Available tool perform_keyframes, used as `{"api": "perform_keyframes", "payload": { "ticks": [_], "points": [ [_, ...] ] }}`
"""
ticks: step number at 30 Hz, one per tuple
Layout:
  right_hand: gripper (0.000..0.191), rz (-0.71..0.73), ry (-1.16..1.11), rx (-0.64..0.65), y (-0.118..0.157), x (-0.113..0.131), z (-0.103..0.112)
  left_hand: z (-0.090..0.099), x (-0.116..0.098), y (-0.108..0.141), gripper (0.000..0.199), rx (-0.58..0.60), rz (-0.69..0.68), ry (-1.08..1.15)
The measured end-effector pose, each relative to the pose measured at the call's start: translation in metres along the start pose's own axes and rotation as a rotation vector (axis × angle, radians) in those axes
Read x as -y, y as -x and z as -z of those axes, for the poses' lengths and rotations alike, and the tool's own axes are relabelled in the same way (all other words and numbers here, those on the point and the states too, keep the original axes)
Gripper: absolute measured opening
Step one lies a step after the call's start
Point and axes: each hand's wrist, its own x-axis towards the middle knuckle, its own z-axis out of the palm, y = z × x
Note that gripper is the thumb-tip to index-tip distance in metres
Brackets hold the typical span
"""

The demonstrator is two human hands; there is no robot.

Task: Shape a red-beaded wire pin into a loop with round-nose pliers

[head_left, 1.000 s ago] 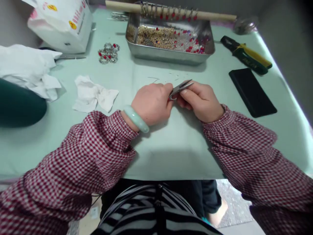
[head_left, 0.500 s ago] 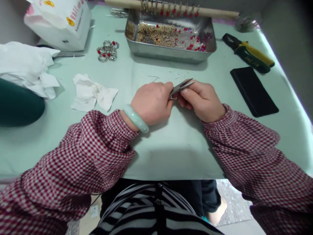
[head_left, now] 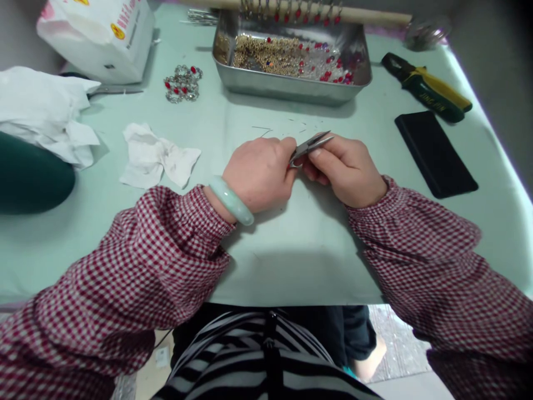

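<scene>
Both hands curled and meeting at the fingertips — left hand (head_left: 259, 175), right hand (head_left: 346, 169) — forearms resting low.

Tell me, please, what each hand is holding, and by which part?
The right hand grips small metal pliers by the handles; what the left hand pinches at their tip is hidden.

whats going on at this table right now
A person in red checked sleeves sits at a pale green table. The right hand holds small metal pliers, tips pointing toward the left hand, which pinches something too small to make out. Behind the hands stands a metal tray of gold and red beads, with a wooden rod strung with beaded rings lying across it. A cluster of beaded rings, crumpled tissue, yellow-handled pliers and a black case lie around.
</scene>
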Motion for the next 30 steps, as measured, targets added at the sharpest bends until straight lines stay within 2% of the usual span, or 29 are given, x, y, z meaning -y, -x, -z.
{"api": "perform_keyframes", "payload": {
  "ticks": [8,30],
  "points": [
    [0.031,0.001,0.025,0.003,-0.0003,0.0026,0.0003,0.0005,-0.0006,-0.0003,0.024,0.002,0.014,0.010],
    [0.029,-0.004,0.007,0.005,-0.0006,0.0023,0.0003,0.0008,-0.0011,0.0002,0.024,-0.004,0.016,-0.016]
  ]
}}
